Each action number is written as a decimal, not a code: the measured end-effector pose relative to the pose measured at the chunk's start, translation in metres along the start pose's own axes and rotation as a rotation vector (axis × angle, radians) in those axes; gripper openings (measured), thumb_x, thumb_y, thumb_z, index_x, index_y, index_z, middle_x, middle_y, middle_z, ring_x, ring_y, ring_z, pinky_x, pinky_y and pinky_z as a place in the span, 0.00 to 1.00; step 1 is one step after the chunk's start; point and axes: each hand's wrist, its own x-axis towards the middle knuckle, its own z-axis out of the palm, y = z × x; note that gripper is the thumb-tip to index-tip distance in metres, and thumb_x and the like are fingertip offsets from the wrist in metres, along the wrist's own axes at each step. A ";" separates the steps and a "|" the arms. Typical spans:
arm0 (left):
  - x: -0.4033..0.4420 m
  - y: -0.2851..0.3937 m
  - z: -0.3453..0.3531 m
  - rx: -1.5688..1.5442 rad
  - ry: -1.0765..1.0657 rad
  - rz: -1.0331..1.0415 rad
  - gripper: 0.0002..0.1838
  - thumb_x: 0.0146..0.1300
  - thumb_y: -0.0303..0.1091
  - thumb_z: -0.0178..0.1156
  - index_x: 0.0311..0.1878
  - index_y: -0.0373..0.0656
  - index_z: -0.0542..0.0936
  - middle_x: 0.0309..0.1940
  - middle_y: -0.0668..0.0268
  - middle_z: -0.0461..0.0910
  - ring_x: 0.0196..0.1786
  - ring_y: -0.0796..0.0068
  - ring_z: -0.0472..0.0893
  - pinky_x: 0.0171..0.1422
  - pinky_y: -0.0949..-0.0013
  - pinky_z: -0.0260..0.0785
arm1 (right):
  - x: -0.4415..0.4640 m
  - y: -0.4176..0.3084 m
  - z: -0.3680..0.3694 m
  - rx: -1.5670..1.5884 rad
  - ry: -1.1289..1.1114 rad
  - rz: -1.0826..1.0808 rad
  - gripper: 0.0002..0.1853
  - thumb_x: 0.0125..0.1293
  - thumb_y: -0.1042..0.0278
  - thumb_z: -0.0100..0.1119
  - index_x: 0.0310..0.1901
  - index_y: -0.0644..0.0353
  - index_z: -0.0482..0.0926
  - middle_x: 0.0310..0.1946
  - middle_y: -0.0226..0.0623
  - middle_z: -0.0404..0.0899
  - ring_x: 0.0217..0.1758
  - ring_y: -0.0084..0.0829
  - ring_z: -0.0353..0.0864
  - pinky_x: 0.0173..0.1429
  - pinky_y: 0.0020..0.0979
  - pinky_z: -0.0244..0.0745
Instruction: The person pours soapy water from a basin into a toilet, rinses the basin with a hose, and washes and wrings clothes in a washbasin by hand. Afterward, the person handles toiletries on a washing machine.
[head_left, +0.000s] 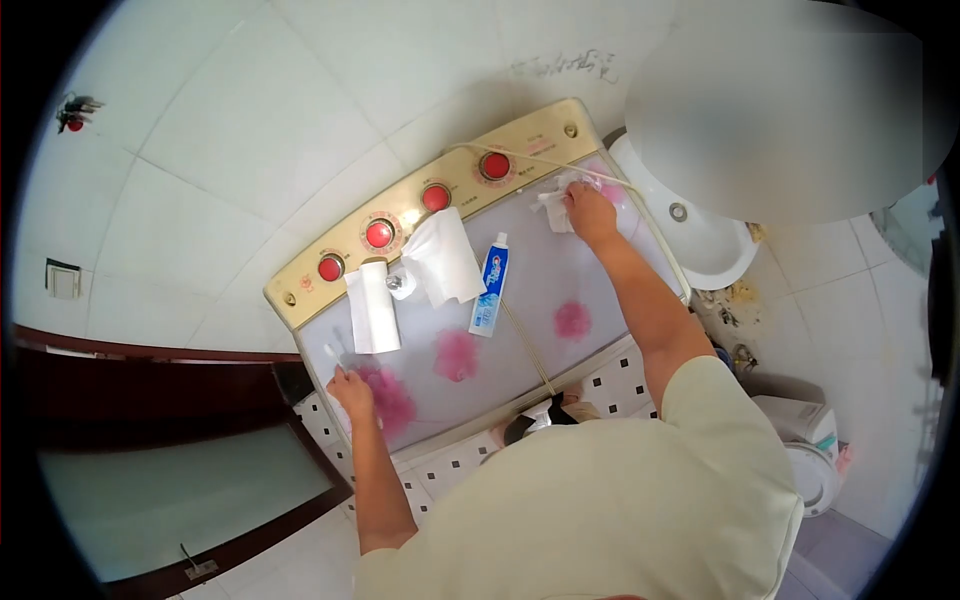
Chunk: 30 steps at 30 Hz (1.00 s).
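My right hand [592,212] presses a crumpled white paper towel [553,208] onto the washing machine lid [520,385], near its far right corner. At the lid's left edge, my left hand [352,393] is closed around a slim white item [331,351]; its tip pokes out past the fingers, and the rest is hidden. Between the hands lies a blue-and-white toothpaste tube [488,285], cap toward the control panel. Left of the tube are a sheet of white paper towel [442,258] and a paper towel roll [373,310], with a small whitish object [400,284] between them.
The gold control panel [408,222] with red knobs runs along the lid's back, against the tiled wall. A thin cord [560,163] crosses the panel's right part. To the right is a white washbasin [705,245]; a dark-framed door [180,480] stands at left.
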 end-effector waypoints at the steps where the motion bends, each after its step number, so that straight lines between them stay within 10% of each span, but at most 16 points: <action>1: 0.002 -0.005 0.005 -0.029 0.013 -0.016 0.19 0.59 0.27 0.45 0.54 0.31 0.68 0.50 0.45 0.60 0.50 0.53 0.67 0.57 0.62 0.61 | 0.000 0.002 0.002 0.059 0.023 0.008 0.11 0.58 0.61 0.52 0.41 0.54 0.71 0.35 0.44 0.75 0.40 0.45 0.75 0.41 0.43 0.71; 8: 0.023 -0.007 0.032 -0.263 -0.023 -0.031 0.22 0.52 0.24 0.49 0.52 0.27 0.67 0.48 0.43 0.63 0.49 0.50 0.67 0.57 0.61 0.61 | -0.002 -0.032 0.016 -0.083 -0.013 -0.200 0.15 0.58 0.62 0.53 0.44 0.58 0.69 0.39 0.46 0.73 0.40 0.47 0.75 0.41 0.42 0.71; 11: 0.025 -0.011 0.029 0.201 0.174 0.236 0.23 0.44 0.24 0.50 0.47 0.27 0.69 0.47 0.38 0.64 0.47 0.44 0.67 0.56 0.53 0.60 | 0.007 -0.012 0.047 -0.088 0.070 -0.369 0.12 0.58 0.65 0.51 0.42 0.60 0.69 0.38 0.46 0.74 0.40 0.44 0.75 0.42 0.43 0.70; 18: 0.011 0.017 0.020 0.158 0.178 0.127 0.25 0.46 0.25 0.53 0.51 0.32 0.70 0.51 0.40 0.64 0.55 0.45 0.63 0.61 0.52 0.54 | -0.040 0.017 0.007 0.598 -0.187 -0.031 0.09 0.55 0.71 0.53 0.39 0.60 0.72 0.35 0.42 0.74 0.38 0.38 0.73 0.41 0.35 0.68; 20: 0.012 0.005 0.020 0.110 0.157 0.194 0.25 0.45 0.27 0.54 0.51 0.29 0.70 0.49 0.41 0.68 0.54 0.45 0.65 0.63 0.54 0.53 | -0.074 0.030 0.003 1.067 -0.354 0.192 0.16 0.60 0.71 0.51 0.50 0.62 0.67 0.48 0.36 0.71 0.53 0.27 0.70 0.57 0.30 0.65; 22: 0.017 -0.008 0.022 0.156 0.128 0.291 0.25 0.44 0.31 0.58 0.49 0.29 0.72 0.46 0.43 0.71 0.52 0.47 0.67 0.60 0.54 0.56 | -0.105 0.059 0.021 0.499 -0.045 0.008 0.18 0.63 0.65 0.49 0.54 0.59 0.65 0.43 0.34 0.74 0.46 0.25 0.73 0.51 0.29 0.69; 25: 0.033 -0.025 0.024 0.137 0.138 0.304 0.28 0.47 0.38 0.60 0.51 0.31 0.71 0.46 0.44 0.71 0.51 0.46 0.68 0.57 0.52 0.60 | -0.124 0.054 -0.023 0.704 -0.117 0.217 0.12 0.62 0.61 0.52 0.42 0.57 0.71 0.25 0.29 0.71 0.27 0.21 0.69 0.31 0.27 0.68; 30: -0.022 0.061 -0.009 0.081 0.232 0.421 0.22 0.52 0.36 0.58 0.49 0.34 0.72 0.40 0.51 0.75 0.45 0.52 0.72 0.53 0.56 0.63 | -0.149 0.048 -0.095 0.951 -0.054 0.149 0.13 0.59 0.69 0.48 0.46 0.56 0.72 0.34 0.36 0.76 0.37 0.27 0.75 0.42 0.31 0.70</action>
